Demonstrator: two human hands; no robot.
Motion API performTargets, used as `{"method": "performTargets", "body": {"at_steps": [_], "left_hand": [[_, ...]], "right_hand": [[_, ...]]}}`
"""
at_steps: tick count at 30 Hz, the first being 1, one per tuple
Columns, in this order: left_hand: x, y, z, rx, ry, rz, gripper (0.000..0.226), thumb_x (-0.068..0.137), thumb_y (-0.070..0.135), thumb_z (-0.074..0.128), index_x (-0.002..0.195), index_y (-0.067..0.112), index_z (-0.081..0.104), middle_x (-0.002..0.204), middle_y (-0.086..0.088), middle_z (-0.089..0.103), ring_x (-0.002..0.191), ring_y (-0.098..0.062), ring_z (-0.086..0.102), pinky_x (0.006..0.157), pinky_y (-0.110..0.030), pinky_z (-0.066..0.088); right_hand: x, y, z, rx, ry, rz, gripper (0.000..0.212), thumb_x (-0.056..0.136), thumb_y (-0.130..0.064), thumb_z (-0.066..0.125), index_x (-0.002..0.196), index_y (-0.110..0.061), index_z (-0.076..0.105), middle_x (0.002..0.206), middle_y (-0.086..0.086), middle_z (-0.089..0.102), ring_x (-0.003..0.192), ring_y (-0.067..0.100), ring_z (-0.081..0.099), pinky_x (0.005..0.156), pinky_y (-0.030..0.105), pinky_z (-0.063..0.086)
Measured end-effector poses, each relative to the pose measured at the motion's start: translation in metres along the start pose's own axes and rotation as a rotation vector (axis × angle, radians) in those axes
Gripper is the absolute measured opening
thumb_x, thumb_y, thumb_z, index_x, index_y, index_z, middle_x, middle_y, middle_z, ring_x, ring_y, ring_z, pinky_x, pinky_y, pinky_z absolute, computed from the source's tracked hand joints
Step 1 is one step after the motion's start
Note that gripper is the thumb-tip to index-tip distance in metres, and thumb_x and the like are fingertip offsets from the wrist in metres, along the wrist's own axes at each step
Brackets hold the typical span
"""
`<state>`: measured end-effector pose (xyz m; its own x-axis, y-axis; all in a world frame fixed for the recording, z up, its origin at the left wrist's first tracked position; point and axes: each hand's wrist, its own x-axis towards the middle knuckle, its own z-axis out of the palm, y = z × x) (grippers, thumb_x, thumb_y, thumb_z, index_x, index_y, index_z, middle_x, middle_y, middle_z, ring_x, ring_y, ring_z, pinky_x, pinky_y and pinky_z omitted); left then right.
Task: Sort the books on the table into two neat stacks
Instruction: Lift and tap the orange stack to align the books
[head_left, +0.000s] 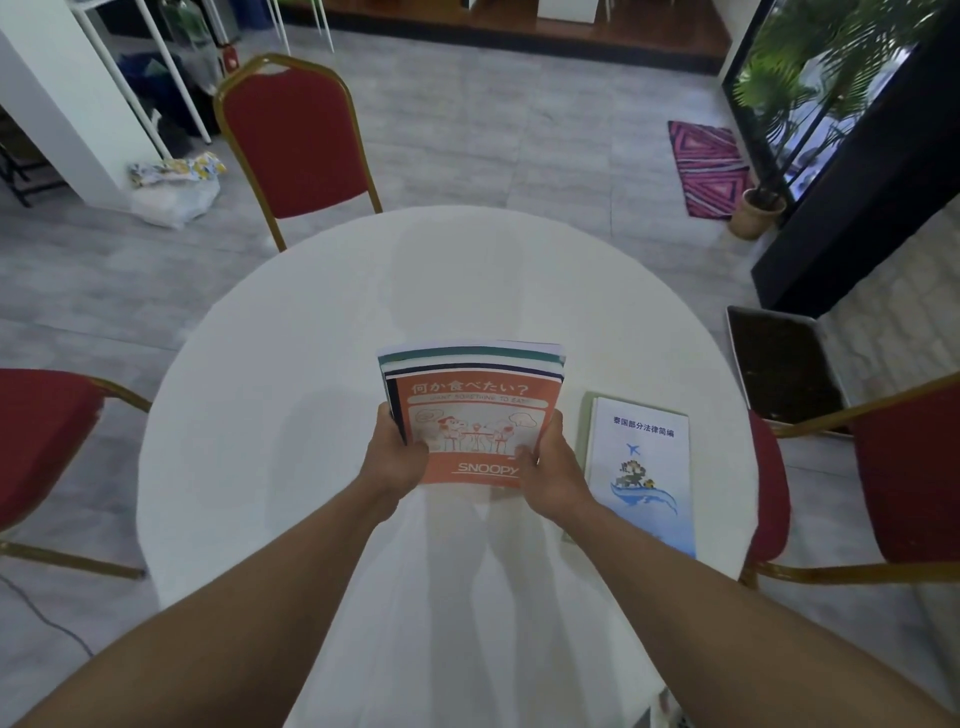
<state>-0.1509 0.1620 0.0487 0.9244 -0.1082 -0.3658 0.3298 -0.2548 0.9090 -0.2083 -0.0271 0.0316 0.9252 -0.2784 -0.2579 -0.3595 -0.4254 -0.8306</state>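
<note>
A bundle of books (470, 415), an orange Snoopy notebook (475, 431) on top, sits above the middle of the round white table (291, 332), gripped at its near corners by both hands. We see the left hand (397, 457) curled around the bundle's left edge, fingers pressed together and wrapped beneath, thumb on the cover. The right hand (553, 467) clamps the right edge the same way, thumb lying by the printed word SNOOPY, fingers tucked out of sight below. The bundle's long axis runs near to far, its title reading upright toward us; the far edges of the lower books fan out in green, dark blue and white. We cannot tell how many books it holds, nor whether its underside touches the table. Just right of it lies a white booklet with a blue plane and wave drawing (644, 467), flat atop a pale green book (587, 426), long axis also near to far, its near left corner hidden by the right forearm. Red chairs with gold frames (296, 135) ring the table.
</note>
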Motion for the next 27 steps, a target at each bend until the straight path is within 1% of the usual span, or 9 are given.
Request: {"method": "performTargets", "body": {"at_steps": [2,5,6,10,14,16,20,22,27], "left_hand": [[0.001,-0.001,-0.003,0.024,-0.005,0.000,0.051,0.087,-0.010,0.048,0.125,0.024,0.046,0.118,0.003,0.062,0.109,-0.024,0.061,0.079,-0.043,0.060],[0.000,0.006,-0.008,0.081,-0.058,0.052,0.055,0.089,-0.004,0.053,0.107,0.048,0.052,0.104,0.022,0.062,0.096,-0.006,0.063,0.059,-0.018,0.053],[-0.001,0.008,-0.009,0.102,-0.069,0.071,0.056,0.090,-0.002,0.054,0.104,0.052,0.052,0.102,0.026,0.061,0.092,-0.003,0.062,0.057,-0.015,0.051],[0.003,0.001,-0.010,0.153,-0.034,0.076,0.048,0.092,-0.003,0.052,0.125,0.032,0.047,0.114,0.011,0.060,0.105,-0.018,0.060,0.070,-0.026,0.053],[0.002,-0.006,-0.013,0.247,-0.039,0.090,0.044,0.094,0.005,0.051,0.122,0.038,0.046,0.113,0.012,0.060,0.106,-0.019,0.058,0.079,-0.030,0.052],[0.004,-0.009,-0.016,0.270,-0.027,0.076,0.042,0.095,0.005,0.050,0.122,0.038,0.046,0.115,0.011,0.058,0.109,-0.021,0.056,0.076,-0.026,0.050],[0.007,-0.008,-0.018,0.282,-0.026,0.076,0.044,0.095,0.003,0.052,0.118,0.040,0.045,0.114,0.013,0.055,0.106,-0.018,0.053,0.058,-0.013,0.047],[0.008,-0.005,-0.018,0.291,-0.022,0.090,0.045,0.095,0.002,0.052,0.118,0.040,0.044,0.114,0.013,0.055,0.104,-0.018,0.053,0.057,-0.013,0.048],[0.009,-0.009,-0.018,0.306,-0.025,0.098,0.046,0.094,0.000,0.050,0.123,0.035,0.045,0.114,0.012,0.055,0.105,-0.019,0.054,0.058,-0.013,0.045]], "right_hand": [[0.001,0.001,-0.004,-0.015,0.001,-0.021,0.032,0.100,-0.009,0.045,0.115,-0.033,0.031,0.114,-0.008,0.055,0.087,0.001,0.055,0.060,0.007,0.039],[0.002,0.003,-0.008,-0.023,0.001,-0.056,0.029,0.100,-0.009,0.044,0.115,-0.031,0.033,0.115,-0.006,0.058,0.094,0.009,0.058,0.065,0.010,0.042],[0.002,0.004,-0.008,-0.022,0.002,-0.066,0.029,0.100,-0.009,0.044,0.115,-0.032,0.033,0.115,-0.006,0.058,0.095,0.009,0.058,0.067,0.011,0.043],[0.002,0.007,-0.006,-0.029,0.002,-0.076,0.031,0.100,-0.009,0.044,0.116,-0.033,0.033,0.116,-0.007,0.057,0.099,0.011,0.057,0.072,0.016,0.045],[0.004,0.012,-0.006,-0.070,-0.027,-0.053,0.036,0.098,-0.006,0.046,0.115,-0.034,0.031,0.113,-0.009,0.056,0.098,0.011,0.055,0.069,0.012,0.040],[0.004,0.014,-0.006,-0.078,-0.034,-0.051,0.036,0.097,-0.004,0.046,0.114,-0.033,0.033,0.112,-0.008,0.057,0.098,0.012,0.055,0.069,0.013,0.040],[0.002,0.016,-0.006,-0.067,-0.021,-0.067,0.036,0.095,-0.003,0.045,0.115,-0.031,0.037,0.112,-0.007,0.059,0.101,0.014,0.058,0.081,0.025,0.048],[0.002,0.017,-0.006,-0.067,-0.013,-0.091,0.034,0.095,-0.004,0.046,0.117,-0.029,0.040,0.113,-0.007,0.060,0.101,0.014,0.059,0.084,0.029,0.051],[0.002,0.022,-0.005,-0.061,-0.014,-0.093,0.032,0.095,-0.005,0.048,0.116,-0.028,0.040,0.113,-0.007,0.059,0.103,0.015,0.059,0.084,0.028,0.050]]}}
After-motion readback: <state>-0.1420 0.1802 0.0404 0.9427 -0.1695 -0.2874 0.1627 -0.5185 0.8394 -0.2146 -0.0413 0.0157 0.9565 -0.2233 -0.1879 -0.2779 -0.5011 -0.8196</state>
